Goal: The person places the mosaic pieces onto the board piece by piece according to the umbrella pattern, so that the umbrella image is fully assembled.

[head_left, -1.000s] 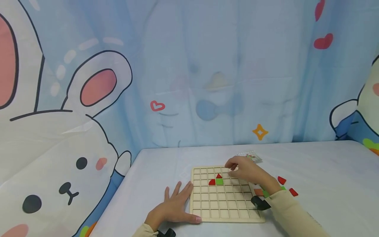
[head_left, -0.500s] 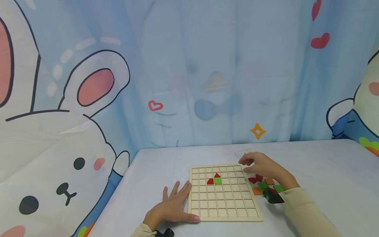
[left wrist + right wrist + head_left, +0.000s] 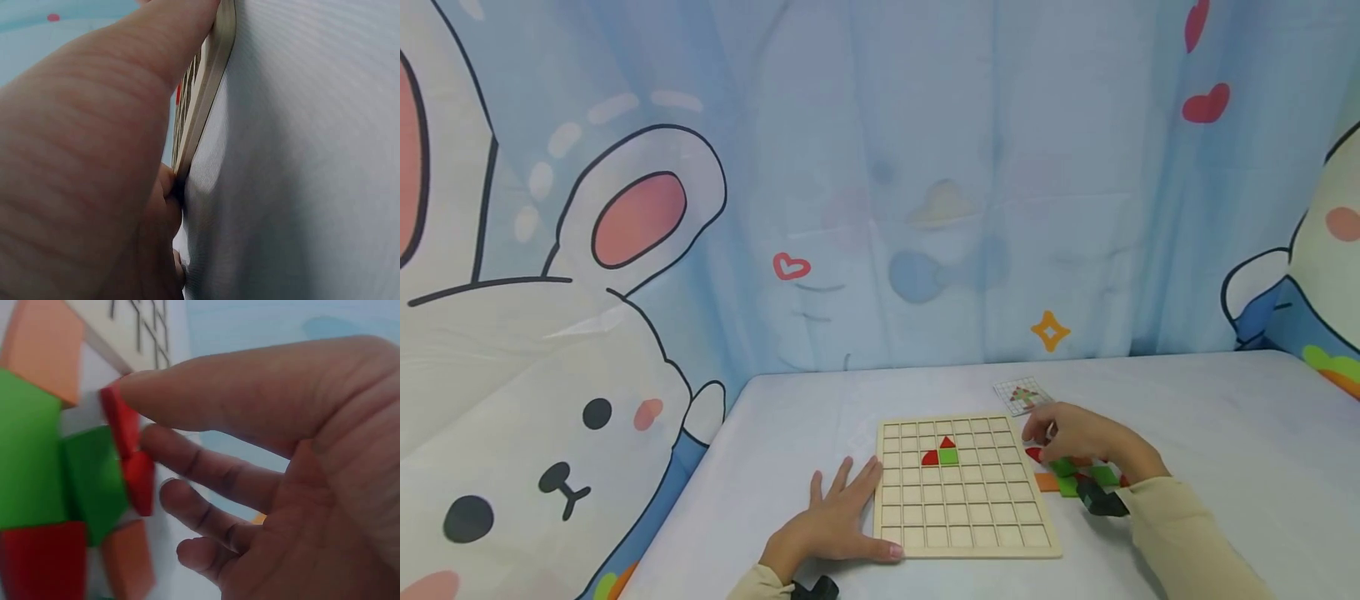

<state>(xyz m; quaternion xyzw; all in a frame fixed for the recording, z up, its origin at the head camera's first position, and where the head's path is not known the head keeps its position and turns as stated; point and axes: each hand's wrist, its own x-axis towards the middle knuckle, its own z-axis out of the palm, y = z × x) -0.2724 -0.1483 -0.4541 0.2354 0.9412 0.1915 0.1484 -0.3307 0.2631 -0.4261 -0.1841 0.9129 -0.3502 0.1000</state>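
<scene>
A wooden grid board lies on the table, bearing a green square, a red triangle above it and a red round-edged piece to its left. My left hand is spread at the board's left side, thumb on the near corner and fingertips at the edge. To the right of the board, my right hand hovers low over loose pieces. In the right wrist view its thumb and forefinger stand apart around a red piece; the thumb tip overlaps it, though contact is unclear.
Several loose green, red and orange pieces lie by the board's right edge, including an orange one and a green one. Beyond the far right corner is a printed pattern card. A blue cartoon curtain hangs behind the table.
My right hand has moved from above the board's far right part out to the loose pieces and lowered, uncovering the card. The left hand stays in place at the board.
</scene>
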